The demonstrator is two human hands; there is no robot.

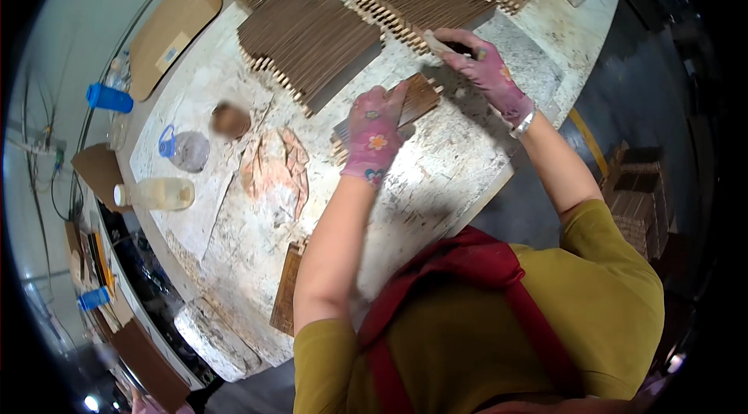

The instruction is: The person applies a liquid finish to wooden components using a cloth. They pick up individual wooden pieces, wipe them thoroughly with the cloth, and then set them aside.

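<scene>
My left hand [374,132], in a pink flowered glove, lies across a brown wooden board [421,99] with pale peg-like tabs at its ends. Its fingers reach over the far edge and the thumb lies along the near side, gripping the board on the table. My right hand [491,75], gloved alike, is farther right, above the tabbed ends of the stacked strips. Its fingers are curled, and what is between them I cannot make out. Beyond both hands stand tight rows of thin brown boards [312,44], edge up, with pale tabs [382,13] along their ends.
A stained cloth [274,169], a bottle of cloudy liquid [160,193], a clear jug [187,151] and a brown round object [231,119] stand left on the smeared white table [257,274]. Another board [287,289] lies by my left forearm. Stacked cardboard [640,200] is on the right.
</scene>
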